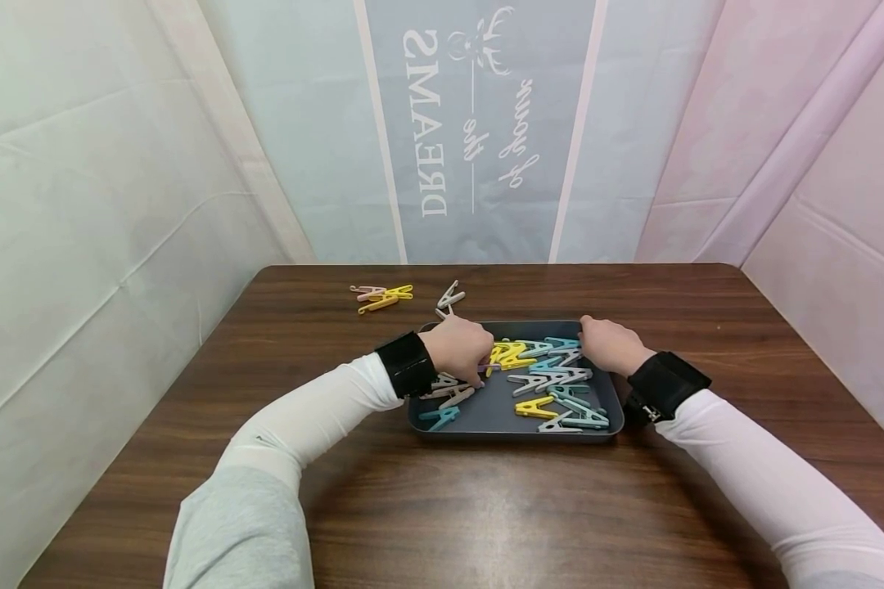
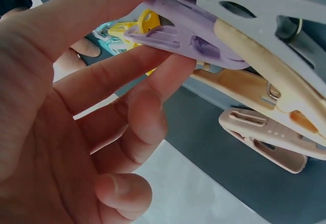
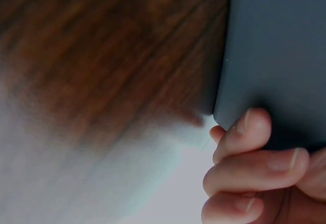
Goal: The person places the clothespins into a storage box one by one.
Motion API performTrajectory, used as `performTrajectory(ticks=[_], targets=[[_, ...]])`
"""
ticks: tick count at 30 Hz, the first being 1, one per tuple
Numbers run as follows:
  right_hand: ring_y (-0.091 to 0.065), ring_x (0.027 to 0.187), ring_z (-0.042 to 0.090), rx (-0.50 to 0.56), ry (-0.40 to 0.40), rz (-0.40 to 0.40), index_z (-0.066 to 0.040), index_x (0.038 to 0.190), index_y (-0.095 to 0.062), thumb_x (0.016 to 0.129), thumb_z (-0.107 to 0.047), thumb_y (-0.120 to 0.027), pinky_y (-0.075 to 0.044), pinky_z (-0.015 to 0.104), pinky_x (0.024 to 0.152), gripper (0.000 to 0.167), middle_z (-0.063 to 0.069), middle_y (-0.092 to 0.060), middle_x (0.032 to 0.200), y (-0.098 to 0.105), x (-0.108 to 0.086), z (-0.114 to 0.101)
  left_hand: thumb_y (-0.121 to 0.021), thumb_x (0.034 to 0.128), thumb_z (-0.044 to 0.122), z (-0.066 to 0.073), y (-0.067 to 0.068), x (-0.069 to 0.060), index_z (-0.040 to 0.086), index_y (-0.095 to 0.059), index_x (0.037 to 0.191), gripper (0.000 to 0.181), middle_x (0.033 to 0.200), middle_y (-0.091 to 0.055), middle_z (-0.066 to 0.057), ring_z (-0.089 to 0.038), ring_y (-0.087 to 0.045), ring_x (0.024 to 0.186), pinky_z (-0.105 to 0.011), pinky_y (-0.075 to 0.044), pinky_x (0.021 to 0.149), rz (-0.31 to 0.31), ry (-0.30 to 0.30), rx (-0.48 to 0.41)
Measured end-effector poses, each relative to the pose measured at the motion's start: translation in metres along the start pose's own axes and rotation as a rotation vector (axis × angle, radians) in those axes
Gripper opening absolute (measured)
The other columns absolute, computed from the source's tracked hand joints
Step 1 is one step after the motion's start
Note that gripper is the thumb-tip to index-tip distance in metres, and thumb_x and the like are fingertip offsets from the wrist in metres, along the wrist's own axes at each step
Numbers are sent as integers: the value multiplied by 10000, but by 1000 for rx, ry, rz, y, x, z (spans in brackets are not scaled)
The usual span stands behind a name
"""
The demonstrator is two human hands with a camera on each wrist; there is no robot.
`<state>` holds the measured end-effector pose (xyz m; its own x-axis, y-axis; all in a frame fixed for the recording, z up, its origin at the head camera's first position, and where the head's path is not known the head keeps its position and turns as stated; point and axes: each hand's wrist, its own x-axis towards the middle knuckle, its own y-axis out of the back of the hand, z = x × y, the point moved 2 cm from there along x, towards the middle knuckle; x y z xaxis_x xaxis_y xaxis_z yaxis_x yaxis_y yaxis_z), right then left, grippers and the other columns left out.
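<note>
Several clothespins in yellow, teal, grey and beige lie in a shallow dark grey tray on the table. My left hand reaches over the tray's left part. Between its thumb and fingertips it pinches a purple clothespin, seen clearly in the left wrist view. Close to that clothespin are a white clothespin and a beige clothespin. At the tray's far right corner, my right hand grips the edge. The right wrist view shows its curled fingers against the outer wall; the thumb is hidden there.
On the brown wooden table, a small group of pink and yellow clothespins lies beyond the tray to the left. A white clothespin lies just behind the tray. Pale cloth hangs behind the table.
</note>
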<state>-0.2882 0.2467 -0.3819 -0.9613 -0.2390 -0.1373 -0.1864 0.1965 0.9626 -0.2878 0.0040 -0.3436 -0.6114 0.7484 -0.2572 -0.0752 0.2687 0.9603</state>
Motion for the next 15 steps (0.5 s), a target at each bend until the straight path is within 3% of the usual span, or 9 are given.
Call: performTrajectory(ticks=[4, 6, 8, 11, 15], targets=[[-613, 726, 269, 1, 11, -2, 188, 1232, -447, 1013, -70, -438, -501, 417, 623, 339, 227, -626, 907, 0, -1, 0, -777, 817, 404, -4, 3, -1, 215, -472, 601, 419, 587, -369, 87, -75, -358, 530, -233, -257, 483, 13, -10, -32], [-616, 732, 274, -1, 14, 1, 190, 1226, -448, 1011, -68, -439, -506, 423, 627, 336, 235, -626, 915, 0, 0, 1, -773, 821, 397, -10, 7, -2, 212, -451, 587, 439, 580, -336, 83, -81, -313, 521, -242, -223, 490, 32, -9, -54], [-616, 734, 275, -2, 8, 1, 187, 1229, -449, 1012, -69, -438, -507, 424, 629, 336, 239, -626, 922, -1, 0, 1, -770, 824, 388, -18, 13, -4, 210, -501, 613, 386, 606, -376, 84, -81, -335, 535, -242, -242, 498, 55, 8, -81], [-612, 742, 277, -1, -8, 2, 179, 1237, -451, 1012, -73, -438, -506, 428, 630, 338, 250, -626, 949, -1, 1, 2, -767, 824, 401, -33, 26, -6, 220, -677, 777, 208, 755, -570, 102, -71, -491, 648, -247, -388, 565, 99, 59, -110], [-614, 760, 287, 3, -19, 3, 174, 1242, -453, 1011, -76, -440, -509, 440, 640, 340, 264, -625, 977, -1, 1, 2, -755, 830, 409, -58, 35, -3, 199, -738, 920, 229, 907, -658, 65, -118, -592, 792, -325, -483, 689, 151, 151, -175]])
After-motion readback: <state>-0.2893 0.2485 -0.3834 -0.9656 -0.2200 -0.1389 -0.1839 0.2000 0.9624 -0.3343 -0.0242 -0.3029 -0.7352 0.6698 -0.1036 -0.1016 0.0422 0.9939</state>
